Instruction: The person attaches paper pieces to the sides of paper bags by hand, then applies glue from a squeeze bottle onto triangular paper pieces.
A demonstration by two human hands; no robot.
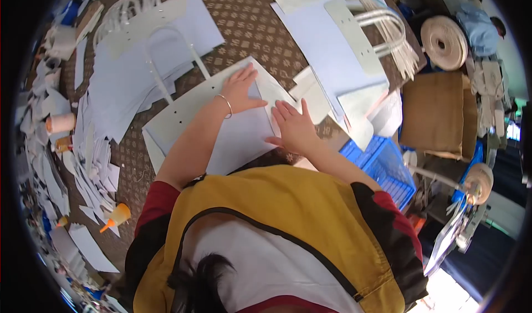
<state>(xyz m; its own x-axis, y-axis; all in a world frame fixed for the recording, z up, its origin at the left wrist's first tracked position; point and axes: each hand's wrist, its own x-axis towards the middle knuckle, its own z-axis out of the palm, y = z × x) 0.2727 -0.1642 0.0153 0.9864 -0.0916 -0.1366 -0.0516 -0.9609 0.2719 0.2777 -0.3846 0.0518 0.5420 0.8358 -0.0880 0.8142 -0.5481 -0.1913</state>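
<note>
A white paper bag [238, 141] with a white loop handle [193, 49] lies flat on the brown patterned table [130, 163] in front of my body. My left hand [241, 91], with a bracelet at its wrist, rests flat on the bag's upper part, fingers extended and pointing up. To its right, my right hand [293, 125] lies with spread fingers on the folded side edge of the bag. Neither hand grips anything. The handle stretches away from the bag's left part, beyond my left forearm.
Stacked white bags [127, 63] with handles lie at upper left, more bags [332, 47] at upper right. An orange-tipped glue bottle [117, 216] is at lower left. Right of the table are a blue crate [385, 166], a cardboard box [435, 113] and a distant person [479, 30].
</note>
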